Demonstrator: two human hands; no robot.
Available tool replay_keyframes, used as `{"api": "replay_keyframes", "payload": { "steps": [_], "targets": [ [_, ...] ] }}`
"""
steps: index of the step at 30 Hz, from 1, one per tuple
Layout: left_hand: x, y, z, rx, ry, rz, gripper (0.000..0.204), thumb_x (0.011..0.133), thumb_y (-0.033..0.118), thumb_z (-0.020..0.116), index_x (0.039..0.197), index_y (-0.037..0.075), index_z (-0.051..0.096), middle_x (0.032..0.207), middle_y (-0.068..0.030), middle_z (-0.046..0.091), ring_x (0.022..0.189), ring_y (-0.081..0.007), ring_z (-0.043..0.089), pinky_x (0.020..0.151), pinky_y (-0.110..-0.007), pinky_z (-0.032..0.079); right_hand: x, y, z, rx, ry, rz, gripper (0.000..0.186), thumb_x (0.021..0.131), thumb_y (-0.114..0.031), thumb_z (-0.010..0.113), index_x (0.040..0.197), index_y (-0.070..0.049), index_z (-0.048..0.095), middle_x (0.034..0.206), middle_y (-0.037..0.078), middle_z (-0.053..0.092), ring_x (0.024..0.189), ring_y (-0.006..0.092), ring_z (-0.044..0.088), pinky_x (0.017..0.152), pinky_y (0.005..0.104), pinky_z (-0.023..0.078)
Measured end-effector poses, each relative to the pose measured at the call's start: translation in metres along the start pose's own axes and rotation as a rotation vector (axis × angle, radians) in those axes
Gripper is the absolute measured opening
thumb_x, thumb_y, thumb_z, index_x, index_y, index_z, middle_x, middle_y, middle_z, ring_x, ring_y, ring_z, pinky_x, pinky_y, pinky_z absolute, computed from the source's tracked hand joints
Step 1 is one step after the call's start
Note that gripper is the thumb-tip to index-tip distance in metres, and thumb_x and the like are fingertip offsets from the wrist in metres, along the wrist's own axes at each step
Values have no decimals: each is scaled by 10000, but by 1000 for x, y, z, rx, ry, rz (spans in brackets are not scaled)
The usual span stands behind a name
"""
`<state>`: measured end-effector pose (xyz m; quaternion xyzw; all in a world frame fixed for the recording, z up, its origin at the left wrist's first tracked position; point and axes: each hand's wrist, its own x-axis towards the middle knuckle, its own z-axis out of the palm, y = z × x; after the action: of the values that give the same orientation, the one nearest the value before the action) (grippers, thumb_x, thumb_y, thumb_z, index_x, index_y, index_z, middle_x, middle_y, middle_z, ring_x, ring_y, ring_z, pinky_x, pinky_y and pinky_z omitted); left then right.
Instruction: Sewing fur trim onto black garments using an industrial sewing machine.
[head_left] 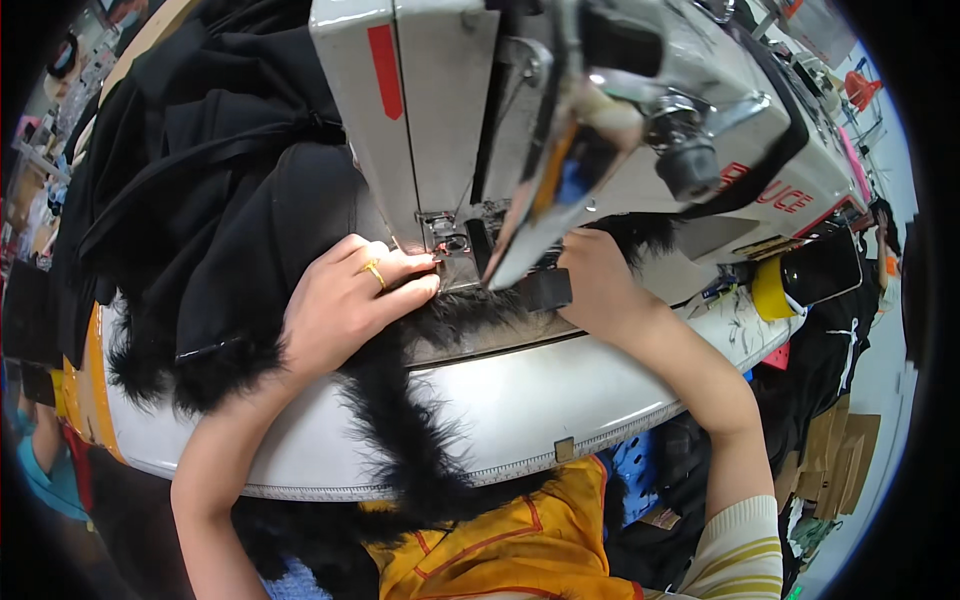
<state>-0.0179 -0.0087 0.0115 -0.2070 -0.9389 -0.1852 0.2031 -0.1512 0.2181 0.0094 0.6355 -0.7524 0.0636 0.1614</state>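
A white sewing machine (pixel 365 130) stands in front of me, its lit needle and presser-foot area (pixel 448 240) at the centre. To the left of the foot, my left hand (pixel 340 300) wears a yellow ring. Its thumb and index finger close on black fluffy trim (pixel 410 435) along black cloth (pixel 265 235). The trim runs under the foot and hangs over the table's front edge. My right hand (pixel 605 285) rests right of the foot, beside a small dark block (pixel 547 290). Its fingertips are hidden behind the machine's blurred shiny metal part.
Black cloth is heaped left of the machine. A ruler strip (pixel 560 455) follows the white table's (pixel 290 460) front edge. At right are a yellow-and-black container (pixel 772 290) and cardboard (pixel 850 450) lower down. Orange cloth (pixel 490 550) covers my lap. Another person's arm (pixel 45 450) shows far left.
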Motion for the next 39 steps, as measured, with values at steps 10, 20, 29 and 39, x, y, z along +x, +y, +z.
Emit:
{"api": "replay_keyframes", "payload": {
  "steps": [10, 20, 29, 39],
  "targets": [
    [1, -4, 0, 268, 50, 129, 355, 636, 101, 605, 985, 90, 670, 896, 16, 634, 787, -156, 525, 703, -282, 429, 1, 10, 0, 160, 136, 54, 66, 671, -151, 590, 709, -156, 643, 701, -13, 600, 698, 169, 610, 623, 292, 488],
    [0, 2, -1, 402, 35, 134, 359, 657, 92, 602, 1009, 68, 668, 879, 7, 647, 858, -155, 533, 763, -283, 436, 2, 6, 12, 179, 194, 86, 94, 649, -133, 575, 719, -165, 630, 697, -10, 544, 751, 159, 582, 661, 297, 473],
    [5, -13, -4, 198, 17, 65, 359, 652, 24, 572, 978, 127, 681, 855, 0, 638, 923, -153, 587, 986, -357, 405, 7, 3, 1, -15, 196, 55, 155, 743, -144, 552, 869, -166, 640, 835, -45, 610, 791, 123, 599, 696, 263, 480],
    [-17, 17, -15, 314, -143, 115, 350, 789, 108, 515, 1120, 155, 616, 1143, 4, 620, 1058, -147, 581, 934, -279, 427, -17, 1, -33, -170, -168, -194, 472, 764, -99, 547, 1234, -138, 547, 1263, 16, 538, 1035, 195, 527, 884, 334, 456]
  ]
}}
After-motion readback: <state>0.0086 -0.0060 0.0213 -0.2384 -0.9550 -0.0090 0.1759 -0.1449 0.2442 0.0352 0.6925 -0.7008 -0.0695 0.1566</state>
